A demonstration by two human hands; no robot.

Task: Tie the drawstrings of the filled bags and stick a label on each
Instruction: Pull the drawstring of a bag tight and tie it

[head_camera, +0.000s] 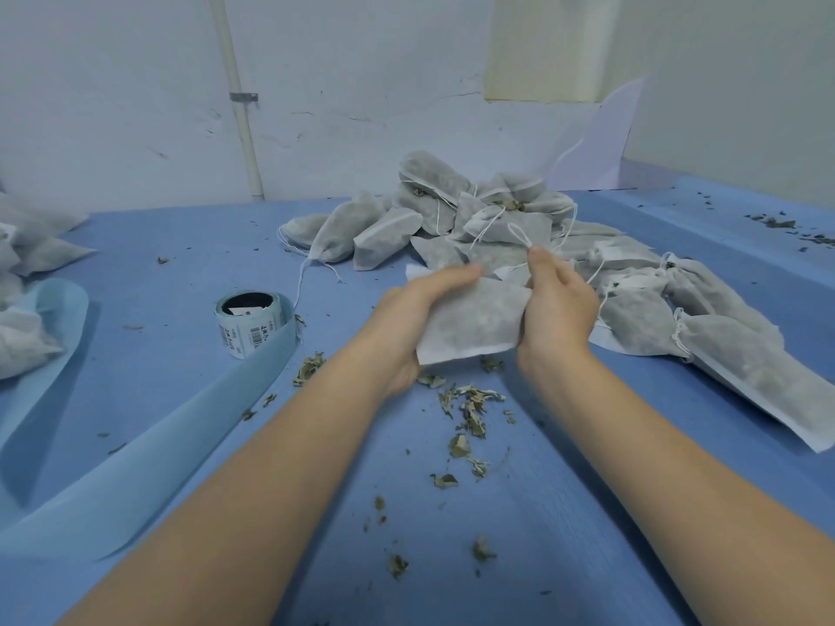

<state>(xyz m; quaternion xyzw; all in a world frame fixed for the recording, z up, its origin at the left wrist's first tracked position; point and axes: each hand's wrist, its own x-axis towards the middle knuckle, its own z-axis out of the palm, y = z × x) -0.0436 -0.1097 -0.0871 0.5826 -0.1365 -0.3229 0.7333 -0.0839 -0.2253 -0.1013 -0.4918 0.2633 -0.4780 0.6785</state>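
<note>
A filled white fabric bag [472, 320] is held above the blue table, between both hands. My left hand [409, 318] grips its left side, fingers curled over the top edge. My right hand [558, 305] holds the bag's right end and pinches a loop of its white drawstring [519, 234] between thumb and finger, the loop sticking up. A roll of printed labels [250, 320] stands to the left on the table, its light blue backing strip [135, 454] trailing toward the near left.
A heap of filled bags [456, 214] with loose strings lies behind my hands, and more bags [723, 350] spread to the right. Other bags [27, 273] lie at the far left edge. Dried leaf scraps [470, 413] litter the blue table [519, 535].
</note>
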